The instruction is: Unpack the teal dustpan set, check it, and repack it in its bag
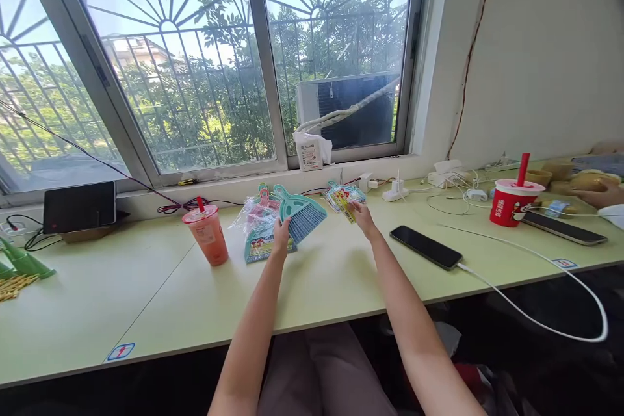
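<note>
My left hand [281,235] is closed around a small teal brush [305,216] with blue-grey bristles, tilted above the table; whether a dustpan is nested with it I cannot tell. Beside and behind that hand lies a pile of plastic-wrapped dustpan-and-brush sets [260,224], pink and teal, with printed labels. A yellow printed card [344,207] is pinched in my right hand [363,218]. Just behind it, more teal packaged pieces [347,194] with colourful labels lie near the wall; the card overlaps them in view.
A pink drink cup [209,237] stands left of the pile. To the right lie a phone [426,247] on a white cable, a red cup [511,205] and another phone [563,227]. A tablet [80,207] leans at the back left. Another person's hand [597,192] shows at far right.
</note>
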Available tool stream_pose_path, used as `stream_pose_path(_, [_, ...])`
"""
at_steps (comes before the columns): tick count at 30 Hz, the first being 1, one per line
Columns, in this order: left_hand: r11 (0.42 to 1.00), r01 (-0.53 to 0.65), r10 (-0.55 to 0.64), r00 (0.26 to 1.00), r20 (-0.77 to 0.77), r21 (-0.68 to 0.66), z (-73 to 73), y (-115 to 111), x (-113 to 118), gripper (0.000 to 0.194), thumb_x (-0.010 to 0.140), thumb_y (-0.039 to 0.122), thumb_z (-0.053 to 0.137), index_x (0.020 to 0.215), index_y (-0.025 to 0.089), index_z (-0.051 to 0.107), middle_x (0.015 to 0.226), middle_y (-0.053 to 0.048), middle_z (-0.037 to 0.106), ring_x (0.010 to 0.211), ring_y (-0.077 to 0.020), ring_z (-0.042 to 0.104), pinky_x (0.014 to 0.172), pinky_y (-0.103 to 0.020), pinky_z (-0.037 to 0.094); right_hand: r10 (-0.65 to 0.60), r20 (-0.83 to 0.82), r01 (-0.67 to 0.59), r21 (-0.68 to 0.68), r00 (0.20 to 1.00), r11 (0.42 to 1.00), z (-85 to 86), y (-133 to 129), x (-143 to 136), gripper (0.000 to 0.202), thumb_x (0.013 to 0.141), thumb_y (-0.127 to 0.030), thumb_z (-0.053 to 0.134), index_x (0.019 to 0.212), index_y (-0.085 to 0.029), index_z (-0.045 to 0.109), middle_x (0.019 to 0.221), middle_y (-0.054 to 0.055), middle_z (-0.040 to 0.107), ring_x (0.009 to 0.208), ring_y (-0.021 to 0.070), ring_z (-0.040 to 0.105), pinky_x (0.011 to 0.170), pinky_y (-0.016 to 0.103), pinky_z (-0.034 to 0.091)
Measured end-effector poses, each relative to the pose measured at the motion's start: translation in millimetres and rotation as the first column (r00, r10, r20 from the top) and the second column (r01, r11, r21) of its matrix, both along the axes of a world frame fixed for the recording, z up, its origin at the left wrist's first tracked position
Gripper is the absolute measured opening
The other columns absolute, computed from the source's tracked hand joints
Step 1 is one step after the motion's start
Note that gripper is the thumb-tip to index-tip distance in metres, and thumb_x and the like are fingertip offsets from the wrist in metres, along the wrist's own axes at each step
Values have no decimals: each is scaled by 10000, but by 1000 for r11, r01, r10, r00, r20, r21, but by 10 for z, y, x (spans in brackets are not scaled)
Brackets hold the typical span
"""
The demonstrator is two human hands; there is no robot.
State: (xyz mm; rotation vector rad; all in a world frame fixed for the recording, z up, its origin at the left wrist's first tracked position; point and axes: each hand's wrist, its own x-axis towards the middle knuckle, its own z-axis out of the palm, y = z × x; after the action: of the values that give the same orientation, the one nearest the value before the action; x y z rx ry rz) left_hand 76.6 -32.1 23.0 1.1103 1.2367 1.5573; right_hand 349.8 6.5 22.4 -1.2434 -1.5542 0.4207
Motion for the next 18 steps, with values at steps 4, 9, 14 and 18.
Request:
stream_pose_path(4, [999, -34, 34, 999, 5, -27, -9, -5, 53, 256, 822, 395, 639, 1005, 227, 578, 823, -13, 574, 719, -147, 581, 576, -223, 443, -90, 71, 89, 19, 993, 996, 22, -51, -185, 304, 945, -377, 451, 1076, -224, 678, 976, 73, 745, 923, 253, 677, 837, 335, 481])
stream_pose_path(9, [1000, -5, 5, 1000, -4, -31, -83, 31, 176, 301, 794, 417, 690, 1010, 229, 597, 791, -15, 572, 699, -158, 583, 553, -229, 416, -91, 173, 63, 164, 981, 984, 73, -152, -423, 351, 1013, -329, 316, 1044, -226, 649, 884, 51, 722, 806, 212, 637, 861, 319, 418])
stream_pose_path(14, [990, 134, -133, 991, 26, -38, -121, -13, 248, 429, 746, 528, 762, 1013, 227, 615, 899, -52, 648, 806, -190, 639, 608, -247, 464, -153, 259, 87, 251, 954, 964, 102, -293, -449, 346, 1032, -264, 284, 938, -212, 613, 904, 48, 701, 856, 199, 617, 894, 329, 337])
stream_pose_path(18, [965, 258, -256, 965, 53, -36, -101, -63, 258, 624, 667, 595, 820, 1129, 243, 592, 1110, -87, 691, 985, -242, 675, 733, -296, 534, -203, 460, -22, 439, 865, 898, 74, -403, -471, 303, 999, -143, 320, 936, -192, 612, 1033, 84, 675, 972, 222, 577, 890, 354, 294])
